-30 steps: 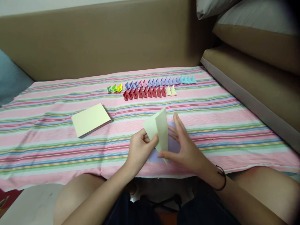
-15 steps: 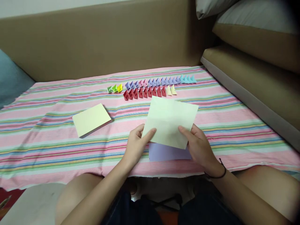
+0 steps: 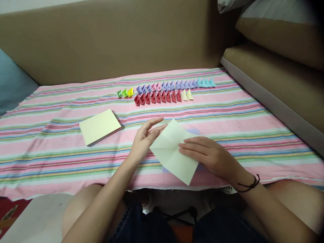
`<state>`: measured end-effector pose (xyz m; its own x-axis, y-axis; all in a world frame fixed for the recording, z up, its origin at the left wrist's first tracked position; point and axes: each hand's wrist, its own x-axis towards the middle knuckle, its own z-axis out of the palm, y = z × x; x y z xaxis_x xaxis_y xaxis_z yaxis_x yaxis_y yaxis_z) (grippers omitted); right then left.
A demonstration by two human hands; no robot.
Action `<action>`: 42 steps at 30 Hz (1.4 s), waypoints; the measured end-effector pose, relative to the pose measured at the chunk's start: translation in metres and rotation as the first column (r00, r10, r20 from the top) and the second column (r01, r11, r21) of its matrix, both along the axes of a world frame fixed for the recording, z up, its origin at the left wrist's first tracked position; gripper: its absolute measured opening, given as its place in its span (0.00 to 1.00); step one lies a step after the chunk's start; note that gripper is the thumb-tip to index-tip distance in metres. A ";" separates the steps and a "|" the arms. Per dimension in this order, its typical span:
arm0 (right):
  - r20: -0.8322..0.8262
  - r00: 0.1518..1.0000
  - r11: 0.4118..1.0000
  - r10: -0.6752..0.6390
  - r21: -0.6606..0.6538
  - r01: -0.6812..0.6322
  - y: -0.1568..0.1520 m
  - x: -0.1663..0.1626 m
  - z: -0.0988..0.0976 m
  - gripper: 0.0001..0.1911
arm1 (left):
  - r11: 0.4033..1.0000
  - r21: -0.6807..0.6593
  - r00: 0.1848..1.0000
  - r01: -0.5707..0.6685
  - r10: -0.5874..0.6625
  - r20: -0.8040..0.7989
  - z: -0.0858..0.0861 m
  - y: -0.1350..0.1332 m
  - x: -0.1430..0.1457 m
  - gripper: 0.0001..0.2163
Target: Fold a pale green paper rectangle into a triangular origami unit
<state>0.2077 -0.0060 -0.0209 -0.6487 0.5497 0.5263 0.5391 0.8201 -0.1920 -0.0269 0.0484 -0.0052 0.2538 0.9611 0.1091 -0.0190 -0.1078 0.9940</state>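
Note:
A pale green sheet of paper with crossing creases is tilted above a purple sheet, which shows only at its edges. My right hand grips the pale sheet at its right side, fingers laid over the top and thumb hidden beneath. At the opposite side, my left hand has its fingers stretched out and apart, close by the sheet's left edge; whether it touches there I cannot tell.
Rows of small folded paper boats in several colours stand toward the back. A stack of cream paper lies on the left. Striped cloth covers the seat; stacked cushions rise on the right.
The pale sheet has been turned so a corner points toward me, and creases now show. My left hand has let go and spread its fingers; my right hand has shifted over the sheet's top.

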 end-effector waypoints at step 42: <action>0.062 0.916 0.750 -0.395 -0.554 0.361 0.009 0.002 -0.014 0.22 | 0.784 0.473 0.437 0.402 0.289 -0.852 -0.030 -0.038 0.031 0.20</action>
